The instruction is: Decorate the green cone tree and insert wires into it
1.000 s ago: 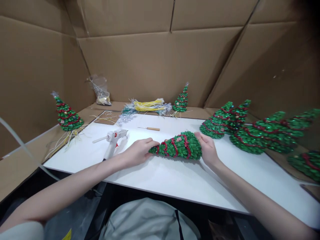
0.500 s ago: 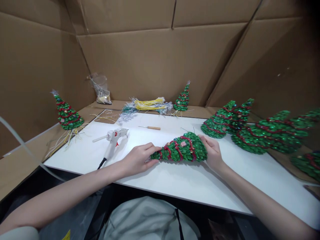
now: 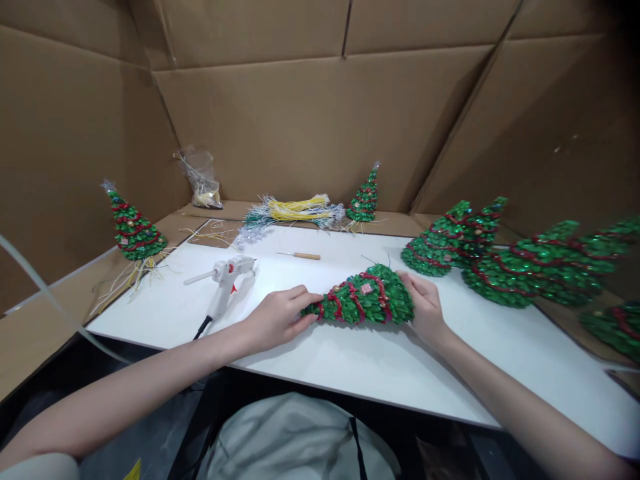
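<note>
Both ends of one red-garlanded green tree (image 3: 363, 300) are gripped, sideways over the white counter (image 3: 350, 363); fingers of the left hand (image 3: 277, 319) pinch its narrow tip, those of the right hand (image 3: 425, 310) clasp its wide base; a glue gun (image 3: 223, 287) sits further left

Held tree (image 3: 363, 298) shifted rightward
Compared with a second ago, thin wires (image 3: 369, 260) now show just beyond and left of the right grip (image 3: 425, 307), and a black cord (image 3: 203, 328) has appeared left of the left grip (image 3: 280, 317).
</note>
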Available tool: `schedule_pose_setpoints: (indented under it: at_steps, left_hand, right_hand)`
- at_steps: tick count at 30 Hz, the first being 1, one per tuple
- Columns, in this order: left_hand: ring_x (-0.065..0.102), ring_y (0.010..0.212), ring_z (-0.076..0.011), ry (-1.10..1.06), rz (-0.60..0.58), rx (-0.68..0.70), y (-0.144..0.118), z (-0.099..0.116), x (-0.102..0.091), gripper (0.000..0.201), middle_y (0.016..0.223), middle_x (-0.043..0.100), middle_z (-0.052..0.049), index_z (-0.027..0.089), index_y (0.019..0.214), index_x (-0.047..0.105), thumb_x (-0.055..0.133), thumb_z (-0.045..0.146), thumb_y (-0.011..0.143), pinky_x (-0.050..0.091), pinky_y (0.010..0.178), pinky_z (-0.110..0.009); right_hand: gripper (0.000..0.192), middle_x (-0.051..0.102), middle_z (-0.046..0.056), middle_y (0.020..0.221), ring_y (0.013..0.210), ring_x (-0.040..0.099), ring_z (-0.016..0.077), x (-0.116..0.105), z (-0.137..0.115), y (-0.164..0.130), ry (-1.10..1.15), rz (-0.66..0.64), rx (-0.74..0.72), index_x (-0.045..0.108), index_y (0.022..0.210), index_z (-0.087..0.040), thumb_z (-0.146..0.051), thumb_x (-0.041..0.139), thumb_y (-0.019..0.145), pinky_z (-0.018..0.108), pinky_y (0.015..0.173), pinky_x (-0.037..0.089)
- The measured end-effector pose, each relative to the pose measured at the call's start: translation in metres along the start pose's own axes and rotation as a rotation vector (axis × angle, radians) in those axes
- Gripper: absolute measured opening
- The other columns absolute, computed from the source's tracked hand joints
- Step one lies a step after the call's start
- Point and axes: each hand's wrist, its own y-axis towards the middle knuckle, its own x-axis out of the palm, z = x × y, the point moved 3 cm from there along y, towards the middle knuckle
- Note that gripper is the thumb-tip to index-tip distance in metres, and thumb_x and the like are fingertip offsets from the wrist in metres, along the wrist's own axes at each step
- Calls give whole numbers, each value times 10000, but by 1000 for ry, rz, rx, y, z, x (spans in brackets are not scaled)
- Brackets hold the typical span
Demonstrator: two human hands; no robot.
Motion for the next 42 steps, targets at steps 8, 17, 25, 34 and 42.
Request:
schedule_pose_setpoints:
  at_steps: [8, 17, 25, 34, 42]
  left_hand:
    - [578, 805, -148, 5, -24, -1, 1, -4, 0, 321, 936, 573, -59, 183, 1198, 507, 440, 251, 892, 437, 708, -237]
    - [578, 854, -161, -82, -19, -60, 9, -5, -3, 245, 958, 606, -63, 167, 1039, 577, 510, 321, 861, 436, 728, -242]
    - [565, 749, -127, -254, -50, -182, 14, -15, -4, 214, 879, 627, -21, 176, 938, 610, 533, 351, 840, 427, 689, -221]
    - [582, 769, -134, -313, -80, -244, 15, -17, -3, 216, 893, 653, -19, 175, 923, 602, 477, 342, 867, 421, 684, -224]
    - [580, 766, -143, -199, -91, -185, 17, -13, -3, 239, 882, 650, -23, 181, 955, 583, 513, 383, 847, 422, 701, -243]
  right_hand:
    - [475, 257, -34, 524, 502, 236, 106, -4, 5, 1, -26, 32, -26, 308, 518, -192, -511, 486, 821, 276, 479, 175]
    - [527, 258, -39, 496, 473, 225, 99, 6, -2, 12, 56, 48, 65, 318, 487, -196, -602, 561, 719, 276, 455, 168]
    - [539, 245, -29, 490, 457, 234, 110, 15, -13, 33, 366, 15, 109, 303, 471, -197, -605, 467, 781, 283, 439, 195]
    - [499, 267, -44, 502, 436, 259, 94, 25, -6, 42, 418, -61, 305, 343, 519, -201, -605, 574, 698, 254, 416, 247]
    - [467, 410, -49, 525, 475, 411, 105, 28, -1, 40, 391, -57, 385, 446, 596, -200, -609, 670, 590, 249, 475, 370]
